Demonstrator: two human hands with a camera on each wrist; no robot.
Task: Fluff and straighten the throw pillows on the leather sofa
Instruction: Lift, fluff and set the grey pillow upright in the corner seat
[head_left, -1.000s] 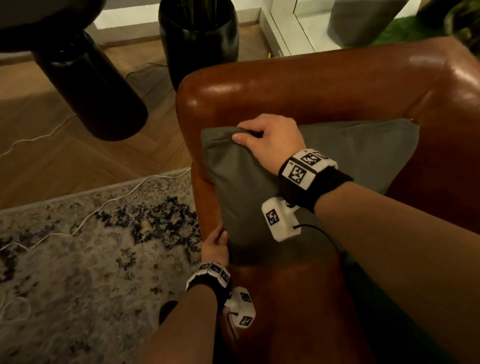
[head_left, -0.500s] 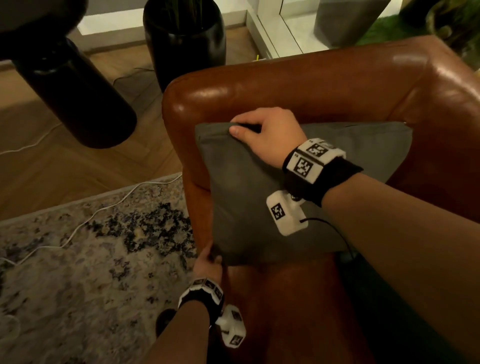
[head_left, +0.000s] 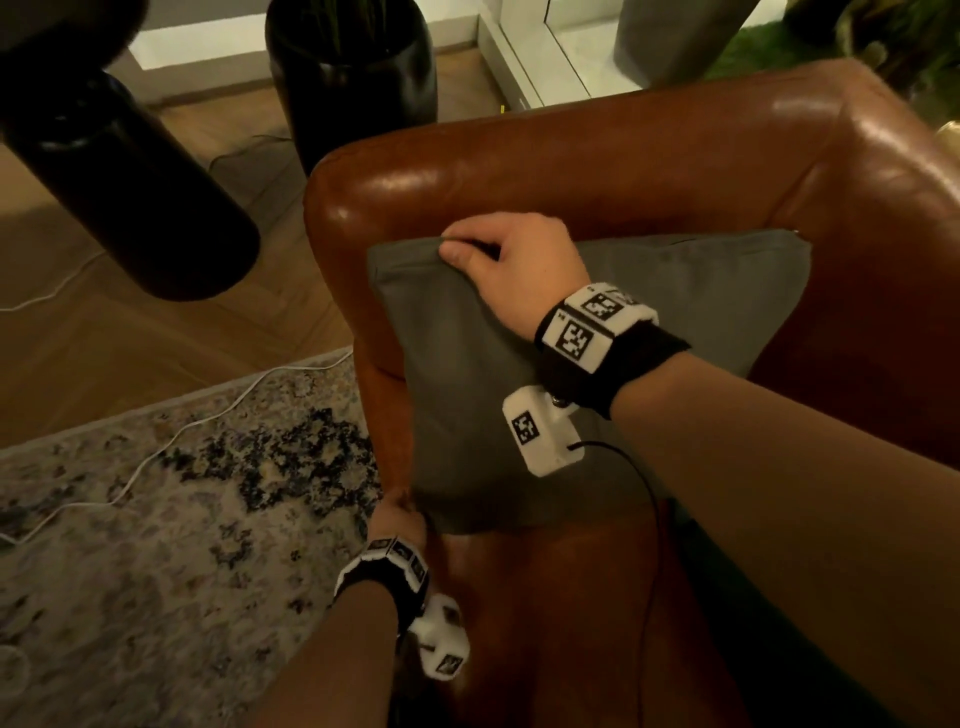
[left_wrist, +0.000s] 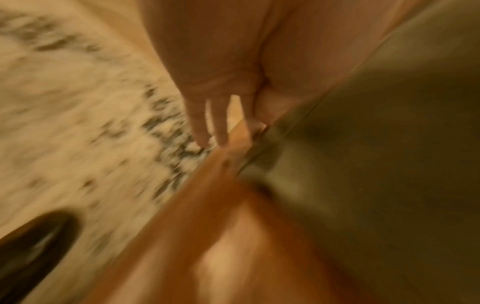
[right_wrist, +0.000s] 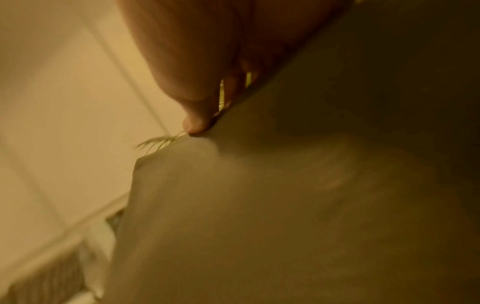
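1. Head view: a grey throw pillow (head_left: 545, 389) stands upright in the corner of the brown leather sofa (head_left: 675, 171), leaning on the armrest and backrest. The right hand (head_left: 511, 270) curls over its top edge near the upper left corner, thumb in front and fingers behind, gripping the fabric. The left hand (head_left: 397, 517) is at the bottom left corner, seemingly pinching it. Judging by this, straightening of this one pillow is under way and not finished; no other pillow shows, so how much of the task remains cannot be told. A patterned rug (head_left: 156, 519) and dark vases (head_left: 353, 78) lie beyond the armrest.
2. Left wrist view: heavily blurred. The left hand's fingers (left_wrist: 205, 119) point down along the sofa edge beside the pillow (left_wrist: 376, 144); the actual grip on the corner is hard to make out.
3. Right wrist view: dim and soft. The right thumb (right_wrist: 193, 125) presses on the pillow's (right_wrist: 259, 205) top seam; the other fingers are hidden behind the fabric.
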